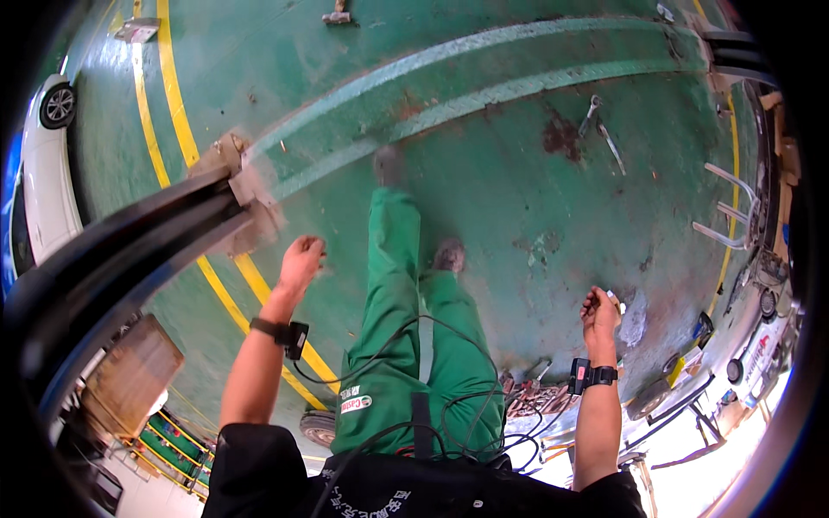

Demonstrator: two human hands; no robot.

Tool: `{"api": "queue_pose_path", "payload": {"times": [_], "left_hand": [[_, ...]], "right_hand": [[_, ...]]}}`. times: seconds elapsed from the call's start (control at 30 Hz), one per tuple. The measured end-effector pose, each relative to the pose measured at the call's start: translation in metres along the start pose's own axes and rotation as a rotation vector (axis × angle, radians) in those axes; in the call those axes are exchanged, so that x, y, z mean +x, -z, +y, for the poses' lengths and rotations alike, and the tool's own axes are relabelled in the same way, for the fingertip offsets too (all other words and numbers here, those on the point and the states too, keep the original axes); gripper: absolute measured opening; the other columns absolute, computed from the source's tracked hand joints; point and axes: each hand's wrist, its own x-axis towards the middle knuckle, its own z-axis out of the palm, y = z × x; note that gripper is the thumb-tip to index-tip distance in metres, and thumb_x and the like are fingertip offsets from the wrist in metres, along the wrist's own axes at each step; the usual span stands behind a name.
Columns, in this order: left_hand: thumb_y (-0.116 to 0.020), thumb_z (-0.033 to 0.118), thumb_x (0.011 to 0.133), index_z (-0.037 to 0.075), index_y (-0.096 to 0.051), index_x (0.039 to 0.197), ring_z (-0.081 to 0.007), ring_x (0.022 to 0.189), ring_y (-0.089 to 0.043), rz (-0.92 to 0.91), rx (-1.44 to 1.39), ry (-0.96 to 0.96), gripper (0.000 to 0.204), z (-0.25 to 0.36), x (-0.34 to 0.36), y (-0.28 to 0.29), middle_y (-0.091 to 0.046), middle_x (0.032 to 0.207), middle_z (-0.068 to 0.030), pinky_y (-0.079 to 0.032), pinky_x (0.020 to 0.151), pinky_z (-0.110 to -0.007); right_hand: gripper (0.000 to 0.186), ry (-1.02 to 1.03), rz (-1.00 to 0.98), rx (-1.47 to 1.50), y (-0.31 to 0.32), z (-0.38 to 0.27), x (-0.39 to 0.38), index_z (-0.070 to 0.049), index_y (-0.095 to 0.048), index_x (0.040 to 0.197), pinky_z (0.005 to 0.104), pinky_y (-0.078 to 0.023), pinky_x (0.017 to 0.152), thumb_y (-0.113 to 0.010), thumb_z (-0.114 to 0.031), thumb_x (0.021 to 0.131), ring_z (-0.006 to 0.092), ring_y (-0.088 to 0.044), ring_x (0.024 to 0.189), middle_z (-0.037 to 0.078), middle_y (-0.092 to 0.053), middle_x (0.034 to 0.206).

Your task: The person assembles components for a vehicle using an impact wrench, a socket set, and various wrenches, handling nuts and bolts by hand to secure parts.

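Observation:
My left hand hangs beside the post at the left, its fingers loosely curled; I see nothing in it. My right hand is out to the right, fingers bent in toward the palm. A small whitish bit shows at its fingers, too small to name. Each wrist wears a black strap with a small box, the left box and the right box. Black cables loop across my green trousers. One foot is ahead of the other on the green floor.
A raised green floor strip crosses ahead, joining a dark post at left and another at right. Wrenches lie beyond the strip's near edge, beside a dark stain. A hammer lies far ahead. Left stands a white car.

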Motion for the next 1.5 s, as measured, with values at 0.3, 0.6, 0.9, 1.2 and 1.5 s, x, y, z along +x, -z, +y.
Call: {"api": "queue_pose_path", "payload": {"times": [0.3, 0.6, 0.9, 1.2, 1.5], "left_hand": [[-0.058, 0.034, 0.090, -0.002, -0.062, 0.111, -0.0170, 0.074, -0.061, 0.049, 0.302, -0.138, 0.042, 0.237, 0.311, -0.017, -0.067, 0.088, -0.0092, -0.050, 0.067, -0.031], [-0.061, 0.060, 0.084, 0.006, -0.056, 0.120, -0.0188, 0.081, -0.056, 0.291, 0.748, -0.038, 0.064, 0.337, 0.578, 0.015, -0.058, 0.099, -0.0069, -0.046, 0.063, -0.033], [-0.064, 0.067, 0.074, 0.005, -0.057, 0.128, -0.0271, 0.116, -0.054, 0.476, 0.972, 0.013, 0.082, 0.364, 0.773, 0.011, -0.062, 0.118, -0.0145, -0.040, 0.098, -0.039], [-0.064, 0.049, 0.081, 0.001, -0.065, 0.101, -0.0228, 0.080, -0.063, 0.360, 0.989, 0.011, 0.052, 0.367, 0.824, 0.037, -0.067, 0.094, -0.0073, -0.046, 0.075, -0.037], [-0.060, 0.023, 0.086, 0.003, -0.061, 0.089, -0.0191, 0.081, -0.061, -0.763, 0.041, 0.011, 0.019, 0.351, 0.588, -0.092, -0.064, 0.087, -0.0073, -0.050, 0.075, -0.032]], "right_hand": [[0.011, -0.095, 0.152, 0.022, -0.115, -0.090, 0.101, -0.009, -0.058, 0.088, 0.0265, -0.043, 0.053, -0.059, -0.019, 0.087, 0.0135, -0.055, 0.063, 0.002, -0.058, 0.074], [0.013, -0.036, 0.216, -0.187, -0.256, -0.124, 0.301, -0.008, -0.058, 0.080, 0.0259, -0.044, 0.053, -0.059, -0.019, 0.086, 0.0120, -0.056, 0.060, 0.003, -0.060, 0.072], [0.053, 0.337, 0.624, -0.911, -0.274, -0.131, 0.543, -0.002, -0.060, 0.116, 0.0398, -0.046, 0.092, -0.067, -0.038, 0.078, 0.0332, -0.063, 0.105, 0.018, -0.067, 0.108], [0.047, 0.399, 0.459, -1.194, -0.299, -0.161, 0.558, -0.001, -0.062, 0.109, 0.0458, -0.048, 0.086, -0.062, -0.039, 0.080, 0.0397, -0.063, 0.098, 0.023, -0.067, 0.100], [0.040, 0.054, 0.089, -0.305, -0.275, -0.168, 0.363, -0.001, -0.061, 0.076, 0.0305, -0.041, 0.052, -0.048, -0.037, 0.088, 0.0138, -0.052, 0.058, 0.005, -0.054, 0.066]]}}
